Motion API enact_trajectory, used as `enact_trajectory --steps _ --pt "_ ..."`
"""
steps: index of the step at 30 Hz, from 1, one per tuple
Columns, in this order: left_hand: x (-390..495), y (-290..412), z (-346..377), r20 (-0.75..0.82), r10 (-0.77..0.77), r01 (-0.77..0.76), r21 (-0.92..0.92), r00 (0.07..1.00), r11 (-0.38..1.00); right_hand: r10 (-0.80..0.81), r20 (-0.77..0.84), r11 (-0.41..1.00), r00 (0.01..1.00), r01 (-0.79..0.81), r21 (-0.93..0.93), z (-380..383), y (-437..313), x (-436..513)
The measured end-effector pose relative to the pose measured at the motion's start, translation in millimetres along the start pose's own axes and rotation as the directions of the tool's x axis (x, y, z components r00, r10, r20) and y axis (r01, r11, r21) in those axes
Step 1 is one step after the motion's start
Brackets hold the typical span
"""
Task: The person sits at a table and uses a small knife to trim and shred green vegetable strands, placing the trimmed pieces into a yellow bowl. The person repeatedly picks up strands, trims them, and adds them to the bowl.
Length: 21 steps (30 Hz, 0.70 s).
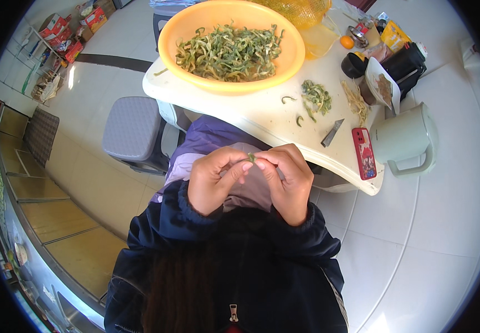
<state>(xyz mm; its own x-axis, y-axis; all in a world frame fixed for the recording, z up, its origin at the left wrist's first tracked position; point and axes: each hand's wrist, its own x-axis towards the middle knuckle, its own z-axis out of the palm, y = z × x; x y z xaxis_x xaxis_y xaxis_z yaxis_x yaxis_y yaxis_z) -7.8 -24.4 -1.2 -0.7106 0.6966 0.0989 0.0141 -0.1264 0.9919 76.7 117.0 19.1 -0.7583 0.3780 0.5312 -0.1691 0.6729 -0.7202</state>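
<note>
Between the fingertips of my left hand (215, 177) and my right hand (288, 179) is a small green vegetable piece (251, 157). Thumbs and forefingers of both hands pinch it above my lap, just off the table edge. Most of the piece is hidden by the fingers. On the white table (240, 110) ahead, a yellow-orange plastic basin (231, 86) holds many curled green strips (231, 52). A small pile of similar strips (316, 98) lies right of the basin, with a few loose ones beside it. A short knife blade (332, 133) rests near the table's edge.
At the right stand a pale green electric kettle (404, 135), a phone in a red case (364, 153), a white dish (381, 83), a black thermos (404, 62) and an orange fruit (346, 42). Yellow mesh bag (298, 12) lies behind the basin. A grey stool (133, 129) stands left.
</note>
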Motion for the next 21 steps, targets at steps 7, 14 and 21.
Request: enact_trajectory --steps 7,14,21 --pt "-1 7 2 0.054 0.112 -0.119 0.158 0.992 0.980 0.052 -0.087 0.992 0.995 -0.041 0.120 5 1 -6" --pt "1 5 -3 0.182 -0.057 0.074 -0.083 0.982 0.994 -0.092 -0.106 0.995 0.990 0.088 -0.039 1 2 -5" --pt "1 6 6 0.066 0.144 -0.153 0.151 0.987 0.977 -0.155 -0.128 0.986 0.980 0.147 -0.073 3 4 -9"
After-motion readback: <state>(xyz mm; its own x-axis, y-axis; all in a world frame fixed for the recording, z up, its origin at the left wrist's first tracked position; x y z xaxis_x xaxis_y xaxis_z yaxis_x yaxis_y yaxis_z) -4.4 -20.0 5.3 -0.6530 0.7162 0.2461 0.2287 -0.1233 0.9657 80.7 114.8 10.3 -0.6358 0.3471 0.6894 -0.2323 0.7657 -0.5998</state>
